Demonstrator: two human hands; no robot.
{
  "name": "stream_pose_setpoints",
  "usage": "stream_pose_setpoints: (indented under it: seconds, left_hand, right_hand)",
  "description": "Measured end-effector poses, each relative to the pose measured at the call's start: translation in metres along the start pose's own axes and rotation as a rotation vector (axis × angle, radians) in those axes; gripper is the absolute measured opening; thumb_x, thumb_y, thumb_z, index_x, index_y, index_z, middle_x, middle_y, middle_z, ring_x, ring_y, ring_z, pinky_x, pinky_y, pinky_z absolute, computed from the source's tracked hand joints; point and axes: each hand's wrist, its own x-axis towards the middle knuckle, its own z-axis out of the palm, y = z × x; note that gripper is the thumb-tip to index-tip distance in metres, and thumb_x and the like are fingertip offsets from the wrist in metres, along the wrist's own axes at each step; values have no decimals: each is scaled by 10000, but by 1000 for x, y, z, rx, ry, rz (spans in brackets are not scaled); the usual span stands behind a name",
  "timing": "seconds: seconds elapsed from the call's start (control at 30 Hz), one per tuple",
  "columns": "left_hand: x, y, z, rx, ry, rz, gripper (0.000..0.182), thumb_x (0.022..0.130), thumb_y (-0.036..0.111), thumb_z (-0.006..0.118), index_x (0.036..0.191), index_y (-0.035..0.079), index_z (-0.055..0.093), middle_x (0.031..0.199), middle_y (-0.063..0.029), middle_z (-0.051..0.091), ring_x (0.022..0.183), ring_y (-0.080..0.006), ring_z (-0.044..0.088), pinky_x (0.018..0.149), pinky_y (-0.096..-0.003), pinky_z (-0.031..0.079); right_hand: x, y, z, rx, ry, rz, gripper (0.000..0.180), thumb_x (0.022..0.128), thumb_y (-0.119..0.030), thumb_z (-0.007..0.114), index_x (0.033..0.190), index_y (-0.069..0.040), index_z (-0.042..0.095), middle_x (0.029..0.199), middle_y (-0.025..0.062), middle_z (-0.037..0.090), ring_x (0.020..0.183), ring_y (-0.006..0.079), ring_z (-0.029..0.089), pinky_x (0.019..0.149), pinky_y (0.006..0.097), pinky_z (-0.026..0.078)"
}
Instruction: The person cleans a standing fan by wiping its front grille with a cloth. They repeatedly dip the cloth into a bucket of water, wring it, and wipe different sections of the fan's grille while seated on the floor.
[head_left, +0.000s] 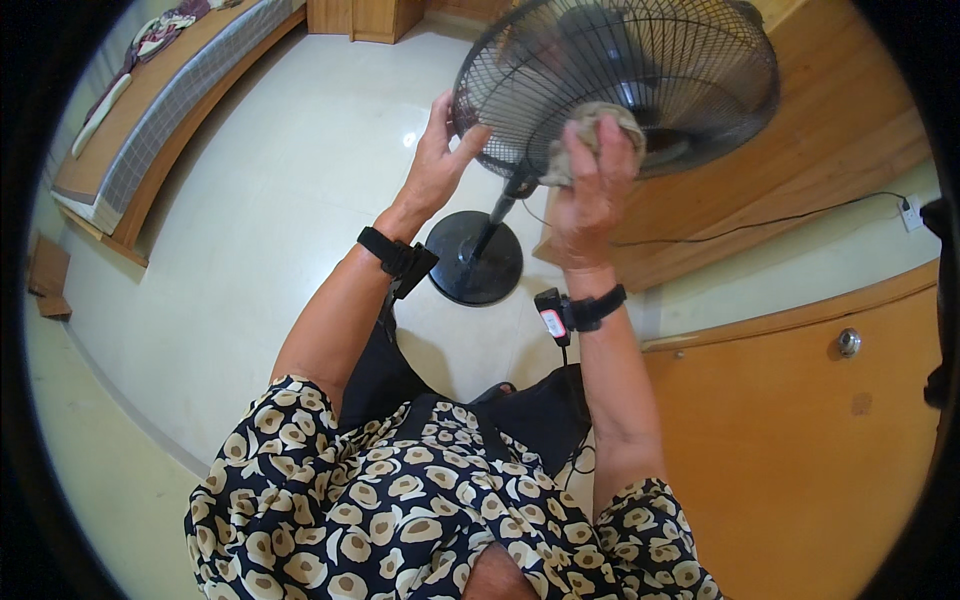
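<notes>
A black pedestal fan stands before me, its wire grille (510, 82) tilted toward my chest. My left hand (439, 161) holds the grille's left rim, thumb on the near side and the other fingers partly hidden behind it. In my right hand (596, 195) is a crumpled greyish-beige cloth (600, 124), pressed against the lower middle of the grille. That hand is slightly blurred. Below the grille, the fan's pole (501, 208) runs down to a round black base (476, 259) on the floor.
A bed (187, 97) with a bare mat is at upper left. A wooden cabinet (727, 195) stands close behind the fan on the right. A black power cord (720, 234) reaches a wall socket (910, 214). At lower right is a wooden door (787, 450); a cardboard box (49, 266) sits far left.
</notes>
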Motion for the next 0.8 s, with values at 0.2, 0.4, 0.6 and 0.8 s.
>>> stream_pose_setpoints:
  seconds: [0.2,0.4,0.6,0.8]
  left_hand:
    - [2,1,-23,0,-23,36,709,994,326,697,1524,13,345,1350,-123,538,1233,-210,525,1084,-383,426]
    - [0,2,-9,58,-6,83,700,994,290,693,1525,0,341,1349,-115,543,1228,-208,527,1086,-370,422]
    - [1,3,5,76,-13,32,680,1010,295,670,1525,-2,341,1341,-112,550,1226,-205,528,1089,-370,419]
    - [3,-1,8,47,-26,36,686,1014,304,665,1534,5,332,1334,-113,554,1225,-208,529,1102,-373,408]
  right_hand:
    - [17,24,-8,-24,212,308,650,868,66,634,1487,-98,521,1577,222,414,1484,415,360,1225,489,298]
    - [25,1,-12,7,168,299,689,869,100,592,1525,-68,465,1617,266,326,1510,429,304,1243,501,244]
    - [10,4,-2,62,-25,-56,698,813,96,635,1466,-136,551,1557,116,467,1476,420,363,1229,543,294]
    - [8,86,-33,-51,150,164,700,862,107,552,1533,-45,422,1558,175,443,1461,412,376,1231,527,275]
